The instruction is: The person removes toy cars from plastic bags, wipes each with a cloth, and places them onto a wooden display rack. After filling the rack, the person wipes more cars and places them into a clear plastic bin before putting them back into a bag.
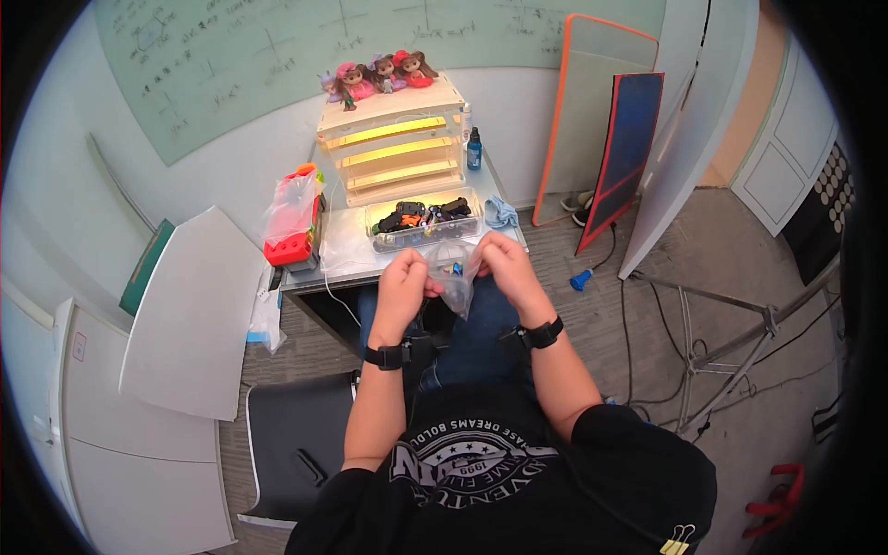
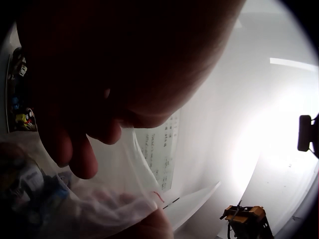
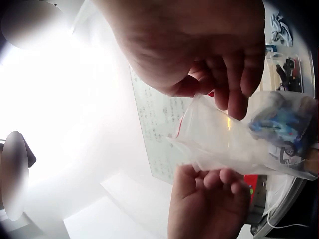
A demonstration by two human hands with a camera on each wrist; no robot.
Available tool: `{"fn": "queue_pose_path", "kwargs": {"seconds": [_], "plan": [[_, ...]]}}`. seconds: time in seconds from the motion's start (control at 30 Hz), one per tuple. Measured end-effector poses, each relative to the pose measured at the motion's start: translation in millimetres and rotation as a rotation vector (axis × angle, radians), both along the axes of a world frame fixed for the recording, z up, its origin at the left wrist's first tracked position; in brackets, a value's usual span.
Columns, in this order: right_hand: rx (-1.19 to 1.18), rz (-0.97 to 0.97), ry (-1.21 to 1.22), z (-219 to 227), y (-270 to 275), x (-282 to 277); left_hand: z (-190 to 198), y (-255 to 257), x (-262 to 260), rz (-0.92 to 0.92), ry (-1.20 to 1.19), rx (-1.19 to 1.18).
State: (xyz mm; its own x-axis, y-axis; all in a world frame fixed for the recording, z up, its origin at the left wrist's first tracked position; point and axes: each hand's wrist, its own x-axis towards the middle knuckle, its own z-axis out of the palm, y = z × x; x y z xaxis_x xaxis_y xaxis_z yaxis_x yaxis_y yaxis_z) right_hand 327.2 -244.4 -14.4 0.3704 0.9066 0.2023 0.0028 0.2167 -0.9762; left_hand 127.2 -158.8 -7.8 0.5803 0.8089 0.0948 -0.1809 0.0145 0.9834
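A clear plastic zip bag (image 1: 456, 298) hangs between my two hands over my lap, at the table's front edge. Inside it shows a blue toy car (image 3: 276, 124), dark wheel visible through the plastic in the right wrist view. My left hand (image 1: 404, 289) pinches one side of the bag's mouth. On the opposite side, my right hand (image 1: 509, 268) pinches the mouth between thumb and fingers. A red line runs along the bag's opening. Just beyond the hands stands a clear bin (image 1: 381, 245) holding several black, orange and blue toy pieces.
Behind the bin is a wooden rack (image 1: 398, 176) with several dolls (image 1: 384, 76) on top. A red toy box (image 1: 294, 231) stands at the table's left; a blue bottle (image 1: 474, 150) and a crumpled cloth (image 1: 501, 214) lie to the right. A black chair (image 1: 301, 444) is at lower left.
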Motion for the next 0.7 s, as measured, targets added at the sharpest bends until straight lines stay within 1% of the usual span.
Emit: {"fn": "queue_pose_path", "kwargs": {"seconds": [0.03, 0.1, 0.13, 0.17, 0.23, 0.27, 0.33, 0.37, 0.43, 0.47, 0.5, 0.53, 0.57, 0.6, 0.63, 0.7], "plan": [[-0.002, -0.002, 0.0, -1, -1, 6, -1, 3, -2, -0.002, 0.0, -0.002], [-0.013, -0.045, -0.014, -2, -3, 14, 0, 4, -3, 0.127, 0.109, 0.324], [-0.029, -0.025, -0.006, -4, -4, 16, 6, -1, -5, 0.175, 0.225, 0.375], [-0.034, -0.025, -0.009, -7, -4, 15, 6, -2, -2, 0.175, 0.224, 0.37], [-0.054, 0.026, 0.102, -15, -2, 14, 7, -3, 5, 0.336, 0.142, 0.644], [-0.056, 0.026, 0.1, -22, 0, 17, 7, -2, 7, 0.337, 0.14, 0.641], [-0.299, 0.117, 0.13, -31, 2, 21, 5, 0, 11, 0.353, 0.067, 0.63], [-0.3, 0.117, 0.124, -36, 2, 21, 3, 0, 13, 0.355, 0.063, 0.628], [-0.628, 0.312, 0.084, -38, 1, 14, 2, 0, 18, 0.309, -0.061, 0.537], [-0.624, 0.456, 0.178, -48, 3, 16, 1, 0, 21, 0.313, -0.065, 0.535], [-0.63, 0.458, 0.174, -47, 5, 15, 3, -3, 24, 0.256, -0.22, 0.317], [-0.554, 0.596, 0.382, -48, 6, 14, 3, -6, 26, 0.197, -0.37, 0.095], [-0.471, 0.728, 0.592, -49, 6, 12, 4, -8, 26, 0.204, -0.371, 0.086], [-0.394, 0.733, 0.706, -49, 6, 10, 12, -11, 25, 0.18, -0.474, 0.009], [-0.402, 0.734, 0.706, -53, 7, 12, 16, -13, 24, 0.154, -0.577, -0.066], [-0.218, 0.681, 0.72, -62, 12, 18, 5, 1, 15, 0.138, -0.552, -0.044]]}}
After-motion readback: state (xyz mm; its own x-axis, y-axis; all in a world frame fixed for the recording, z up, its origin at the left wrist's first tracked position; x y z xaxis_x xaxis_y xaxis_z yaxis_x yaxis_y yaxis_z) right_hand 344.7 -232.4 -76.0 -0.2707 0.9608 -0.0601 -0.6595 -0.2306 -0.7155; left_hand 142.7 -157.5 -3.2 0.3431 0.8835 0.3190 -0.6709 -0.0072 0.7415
